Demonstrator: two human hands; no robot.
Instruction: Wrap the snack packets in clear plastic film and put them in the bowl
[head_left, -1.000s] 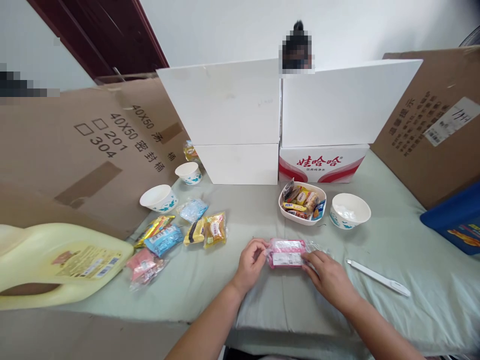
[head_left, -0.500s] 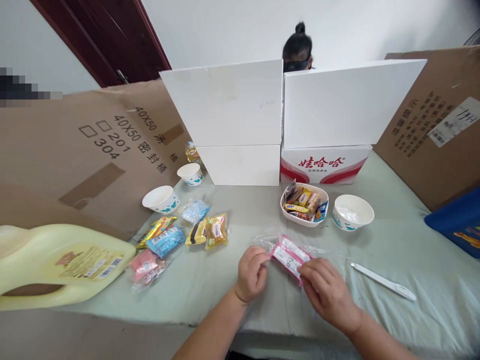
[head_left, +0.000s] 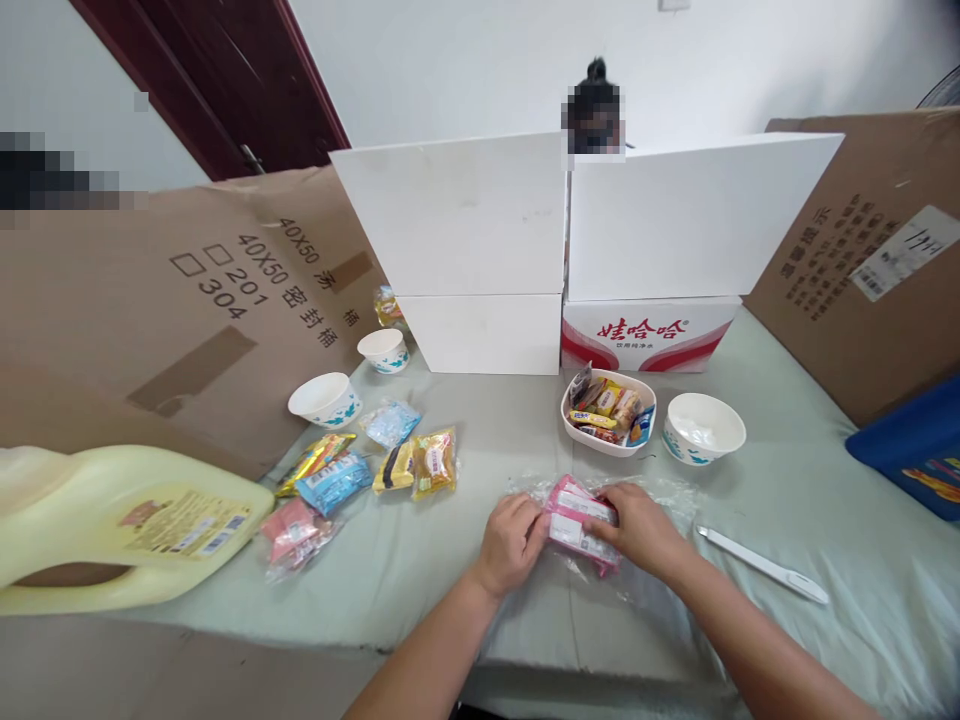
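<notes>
A pile of snack packets [head_left: 360, 470] lies to the left of the hands on the pale green surface [head_left: 825, 500], with a yellow jug [head_left: 127, 520] on its side further left. Just beyond the hands stand a white dish of wrapped snacks [head_left: 607, 412] and an empty paper bowl [head_left: 703, 428]; a white pen-like tool [head_left: 761, 565] lies to the right, apart from them. Nothing stands between these and the hands. The pink packet [head_left: 577, 518] sits low over the surface near its front edge, in crinkled clear wrap, its long axis running left to right and tilted slightly down to the right. The left hand [head_left: 511, 540] pinches its left end with closed fingers; the right hand [head_left: 641, 528] grips its right end.
</notes>
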